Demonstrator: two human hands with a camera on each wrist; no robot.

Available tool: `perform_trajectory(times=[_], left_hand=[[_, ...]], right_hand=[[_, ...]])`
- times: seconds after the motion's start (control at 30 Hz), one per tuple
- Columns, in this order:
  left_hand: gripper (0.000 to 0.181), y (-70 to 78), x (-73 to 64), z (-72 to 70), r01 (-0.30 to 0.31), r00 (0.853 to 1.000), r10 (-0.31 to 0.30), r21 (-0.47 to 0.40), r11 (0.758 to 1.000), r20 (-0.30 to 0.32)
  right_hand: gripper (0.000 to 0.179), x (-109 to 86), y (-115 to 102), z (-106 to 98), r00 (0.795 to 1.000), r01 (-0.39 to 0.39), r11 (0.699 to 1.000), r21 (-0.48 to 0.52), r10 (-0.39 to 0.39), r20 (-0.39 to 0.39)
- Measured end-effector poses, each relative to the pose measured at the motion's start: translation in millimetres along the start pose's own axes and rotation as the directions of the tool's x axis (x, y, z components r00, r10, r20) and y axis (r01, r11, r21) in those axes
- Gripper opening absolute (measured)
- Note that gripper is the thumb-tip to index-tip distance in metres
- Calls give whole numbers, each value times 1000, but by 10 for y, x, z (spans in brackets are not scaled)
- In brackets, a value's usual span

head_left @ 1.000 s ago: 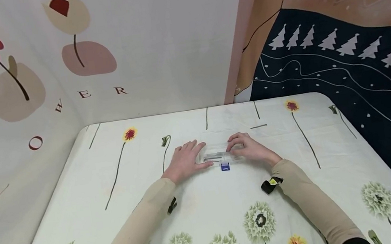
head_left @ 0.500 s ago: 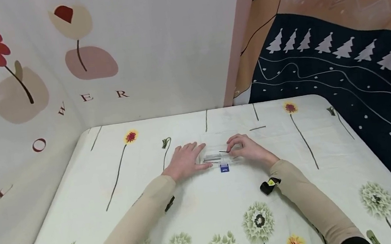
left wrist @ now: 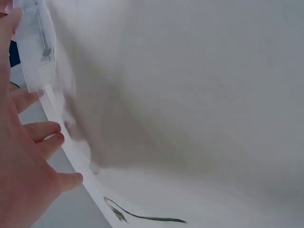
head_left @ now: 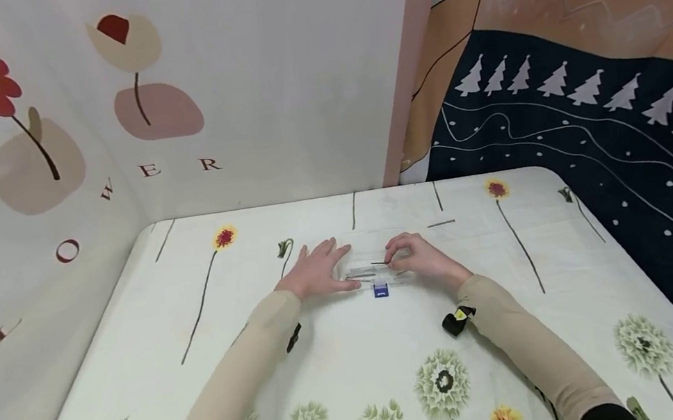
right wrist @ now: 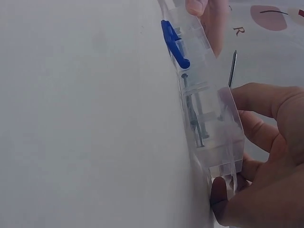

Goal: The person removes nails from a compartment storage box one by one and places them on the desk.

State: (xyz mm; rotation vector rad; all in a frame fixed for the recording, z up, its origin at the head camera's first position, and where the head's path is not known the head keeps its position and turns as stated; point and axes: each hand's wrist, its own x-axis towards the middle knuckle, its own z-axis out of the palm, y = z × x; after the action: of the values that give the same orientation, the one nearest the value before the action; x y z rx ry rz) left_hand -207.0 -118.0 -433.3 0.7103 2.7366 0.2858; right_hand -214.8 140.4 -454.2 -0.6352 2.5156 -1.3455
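A clear plastic box [head_left: 362, 273] with compartments and a blue latch [head_left: 381, 290] lies on the table before me. Several nails [right wrist: 193, 118] show through its wall in the right wrist view. Beside the box's left end my left hand [head_left: 316, 270] has its fingers spread, and its thumb touches the box corner. My right hand [head_left: 423, 259] is at the right end, pinching a nail [right wrist: 233, 69] between thumb and finger. That nail points left over the box [head_left: 379, 263]. The other right-hand fingers are close around the box's end in the right wrist view.
A white cloth with printed flowers [head_left: 443, 380] covers the table. Behind it hangs a pale curtain [head_left: 279, 105] with flower prints, and a dark tree-patterned cloth [head_left: 552, 120] is at the right. A black wrist device [head_left: 455, 323] sits by the right sleeve.
A nail has come into view at my right fingertips and now sticks out further to the left over the box. My left hand has stayed beside the box.
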Motion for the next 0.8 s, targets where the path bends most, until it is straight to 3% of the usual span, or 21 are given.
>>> perform_trajectory(times=[0.17, 0.33, 0.6, 0.8], left_hand=[[93, -87, -3, 16, 3, 1000, -2, -63, 998, 9], [94, -117, 18, 81, -26, 999, 25, -45, 999, -29], [94, -88, 9, 156, -19, 998, 14, -90, 996, -56], [94, -88, -5, 159, -28, 997, 23, -67, 997, -77]], right_hand=[[5, 96, -106, 57, 999, 24, 999, 24, -24, 22], [5, 162, -132, 102, 997, 65, 996, 55, -67, 35], [8, 82, -96, 5, 998, -35, 994, 102, 39, -39], [10, -26, -34, -133, 996, -34, 994, 104, 42, -80]])
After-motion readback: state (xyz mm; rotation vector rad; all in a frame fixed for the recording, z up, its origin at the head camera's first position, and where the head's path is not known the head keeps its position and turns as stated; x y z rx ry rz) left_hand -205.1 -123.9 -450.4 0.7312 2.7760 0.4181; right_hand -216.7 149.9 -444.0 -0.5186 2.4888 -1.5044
